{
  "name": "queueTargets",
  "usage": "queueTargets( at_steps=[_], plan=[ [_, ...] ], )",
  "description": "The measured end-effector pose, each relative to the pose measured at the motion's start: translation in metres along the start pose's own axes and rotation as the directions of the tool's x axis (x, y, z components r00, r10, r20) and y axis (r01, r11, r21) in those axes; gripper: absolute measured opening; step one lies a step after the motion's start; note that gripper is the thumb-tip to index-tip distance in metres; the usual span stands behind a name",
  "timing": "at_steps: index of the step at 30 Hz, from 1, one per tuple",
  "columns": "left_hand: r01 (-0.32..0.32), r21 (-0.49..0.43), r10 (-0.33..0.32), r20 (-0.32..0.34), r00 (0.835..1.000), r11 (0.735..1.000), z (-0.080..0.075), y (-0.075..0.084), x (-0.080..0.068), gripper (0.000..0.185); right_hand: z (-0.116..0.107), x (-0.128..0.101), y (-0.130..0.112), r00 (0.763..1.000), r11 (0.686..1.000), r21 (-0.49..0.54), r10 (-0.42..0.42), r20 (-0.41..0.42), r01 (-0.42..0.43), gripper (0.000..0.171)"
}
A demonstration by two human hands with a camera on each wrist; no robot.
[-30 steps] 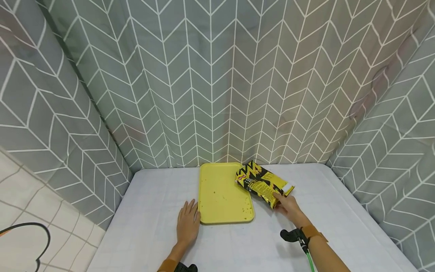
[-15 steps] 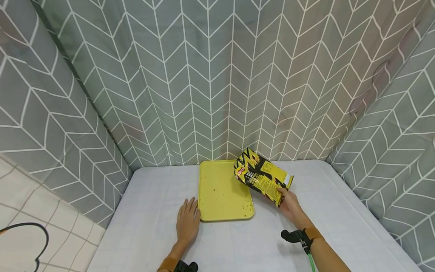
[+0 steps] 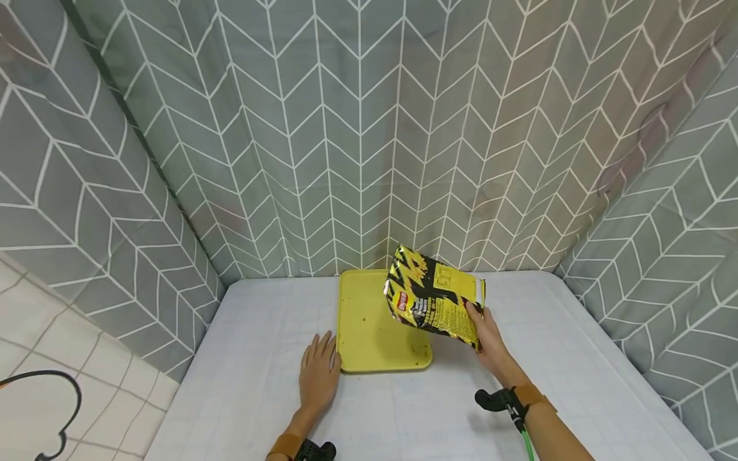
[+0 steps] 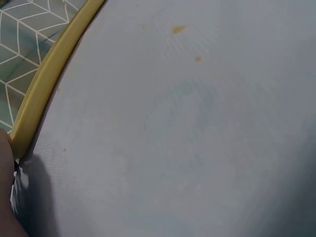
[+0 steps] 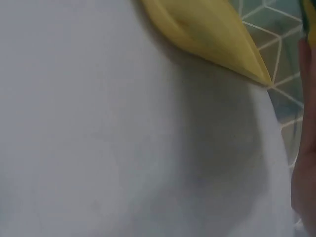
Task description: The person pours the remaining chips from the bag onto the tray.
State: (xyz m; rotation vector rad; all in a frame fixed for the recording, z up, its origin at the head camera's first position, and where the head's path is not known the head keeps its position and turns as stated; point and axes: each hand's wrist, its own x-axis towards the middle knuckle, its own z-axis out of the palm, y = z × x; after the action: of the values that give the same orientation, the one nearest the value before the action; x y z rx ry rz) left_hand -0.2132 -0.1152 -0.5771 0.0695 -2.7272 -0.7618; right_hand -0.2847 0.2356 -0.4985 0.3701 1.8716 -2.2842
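Observation:
My right hand [image 3: 487,338] grips the lower right corner of a yellow and black foil snack bag [image 3: 432,296], thumb on its front. The bag is tilted and hangs over the right part of a yellow tray [image 3: 369,323], throwing a shadow there. Small crumbs lie on the tray. At the tray's left edge rests my left hand [image 3: 319,374], flat with fingers straight, its thumb side at the rim. In the left wrist view the tray rim [image 4: 44,79] meets the edge of that hand. Only a sliver of the right hand [image 5: 307,148] shows in the right wrist view.
A white cloth [image 3: 259,333] covers the table, with a few small yellow crumbs [image 4: 178,29] near the tray. Patterned grey curtains [image 3: 357,128] close off the back and both sides. A green cable [image 3: 527,443] trails from the right wrist camera.
My right hand has lifted the snack bag and turned its printed face up toward the head camera, shifting it left over the tray. The left hand stays put.

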Motion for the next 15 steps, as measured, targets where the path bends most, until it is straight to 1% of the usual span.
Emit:
queueTargets(
  at_steps=[1,3,4,6,9,13,15],
  plan=[
    [-0.009,0.01,0.009,-0.005,1.0,1.0,0.0,0.0,0.0,0.045,0.002,0.0,0.0,0.999,0.995,-0.096,-0.037,-0.023,0.035,0.065],
    [-0.021,0.027,0.021,-0.017,1.0,0.999,-0.001,0.0,0.0,0.045,0.007,-0.001,-0.002,0.993,0.965,-0.246,-0.109,-0.048,0.094,0.064],
    [-0.027,0.036,0.027,-0.024,0.999,0.999,-0.001,0.0,0.0,0.044,0.009,-0.001,-0.003,0.989,0.948,-0.297,-0.139,-0.054,0.117,0.063],
    [-0.033,0.043,0.034,-0.042,0.999,0.999,0.0,-0.001,0.0,0.044,0.013,-0.002,-0.005,0.983,0.923,-0.356,-0.175,-0.054,0.145,0.062],
    [-0.034,0.042,0.036,-0.06,0.998,0.999,0.001,-0.001,0.0,0.044,0.018,-0.001,-0.008,0.982,0.913,-0.379,-0.183,-0.051,0.151,0.06],
    [-0.034,0.029,0.035,-0.059,0.998,0.999,0.002,-0.001,-0.001,0.045,0.019,-0.001,-0.008,0.984,0.935,-0.332,-0.157,-0.081,0.122,0.059],
    [-0.039,0.023,0.041,-0.067,0.997,0.999,0.002,0.0,-0.001,0.044,0.019,0.0,-0.008,0.981,0.936,-0.33,-0.165,-0.102,0.123,0.06]
  ],
)
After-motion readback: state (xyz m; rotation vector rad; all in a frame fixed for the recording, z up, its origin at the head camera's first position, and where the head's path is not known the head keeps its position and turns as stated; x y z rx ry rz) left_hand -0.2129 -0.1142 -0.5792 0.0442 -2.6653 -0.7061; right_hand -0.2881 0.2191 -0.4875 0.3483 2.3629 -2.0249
